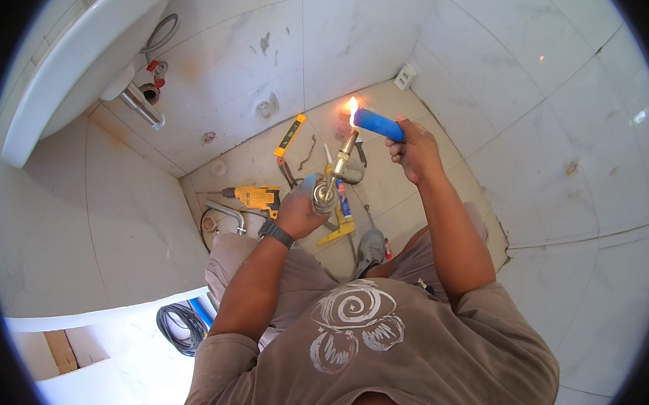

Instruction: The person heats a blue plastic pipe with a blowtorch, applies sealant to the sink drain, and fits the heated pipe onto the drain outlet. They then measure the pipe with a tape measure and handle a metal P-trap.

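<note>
My left hand (300, 210) is closed round a brass gas torch (341, 159), whose nozzle points up and away from me. A bright flame (353, 110) rises at the nozzle's tip and licks the end of a short blue plastic pipe (378, 124). The near end of that pipe is gripped in my right hand (418, 150), held to the right of the torch. Whatever part of the torch lies under my left palm is mostly hidden. Both hands are above the tiled floor, in front of my knees.
Below lie a yellow drill (257, 197), a yellow spirit level (290, 135), a bent chrome pipe (227, 214) and a blue-and-white tube (344, 198). A white basin (82, 58) with a chrome drain pipe (143, 106) juts in at left. Black cable (181, 329) lies coiled behind.
</note>
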The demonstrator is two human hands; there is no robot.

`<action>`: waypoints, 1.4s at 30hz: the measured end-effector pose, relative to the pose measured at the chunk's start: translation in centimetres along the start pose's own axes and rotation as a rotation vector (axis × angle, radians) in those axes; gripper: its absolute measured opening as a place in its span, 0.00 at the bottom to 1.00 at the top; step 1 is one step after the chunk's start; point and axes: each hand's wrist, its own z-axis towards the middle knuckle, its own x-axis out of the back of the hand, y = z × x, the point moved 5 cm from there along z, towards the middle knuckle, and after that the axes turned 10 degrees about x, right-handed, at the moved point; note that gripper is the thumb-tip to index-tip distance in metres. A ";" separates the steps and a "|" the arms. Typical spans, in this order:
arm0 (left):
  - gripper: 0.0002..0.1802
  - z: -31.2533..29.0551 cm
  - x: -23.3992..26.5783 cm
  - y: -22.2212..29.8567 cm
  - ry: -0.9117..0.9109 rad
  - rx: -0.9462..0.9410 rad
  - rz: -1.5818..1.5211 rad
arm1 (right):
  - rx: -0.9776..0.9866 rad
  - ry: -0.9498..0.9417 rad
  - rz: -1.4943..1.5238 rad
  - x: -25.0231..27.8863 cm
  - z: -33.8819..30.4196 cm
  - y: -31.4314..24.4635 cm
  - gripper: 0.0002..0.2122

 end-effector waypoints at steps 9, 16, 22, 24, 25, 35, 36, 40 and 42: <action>0.40 -0.1 0.0 -0.2 -0.008 -0.014 0.012 | 0.223 -0.036 -0.032 -0.9 0.3 0.1 0.18; 0.43 -0.1 -0.2 -0.1 -0.019 -0.012 -0.010 | 0.406 -0.084 -0.098 -0.5 0.3 -0.6 0.23; 0.44 0.0 -0.2 -0.3 -0.008 0.004 0.005 | 0.557 -0.137 -0.213 -0.2 -0.3 -1.0 0.26; 0.44 0.1 -0.2 -0.4 -0.009 -0.010 0.021 | 0.562 -0.130 -0.212 -0.3 -0.4 -1.1 0.28; 0.44 0.1 -0.3 -0.5 -0.014 0.010 0.019 | 0.551 -0.118 -0.200 -0.3 -0.4 -1.1 0.28; 0.44 0.3 -0.5 -0.9 -0.009 -0.002 0.049 | 0.199 0.005 -0.053 -0.5 -0.5 -0.6 0.21; 0.44 0.3 -0.5 -0.9 -0.004 -0.010 0.051 | 0.160 0.019 -0.039 -0.4 -0.5 -0.5 0.19; 0.44 0.4 -0.6 -0.9 -0.011 0.005 0.055 | 0.061 0.028 -0.062 -0.2 -0.2 -0.1 0.13; 0.44 0.4 -0.6 -0.8 -0.016 -0.011 0.053 | -0.001 0.027 -0.082 0.1 -0.1 0.2 0.13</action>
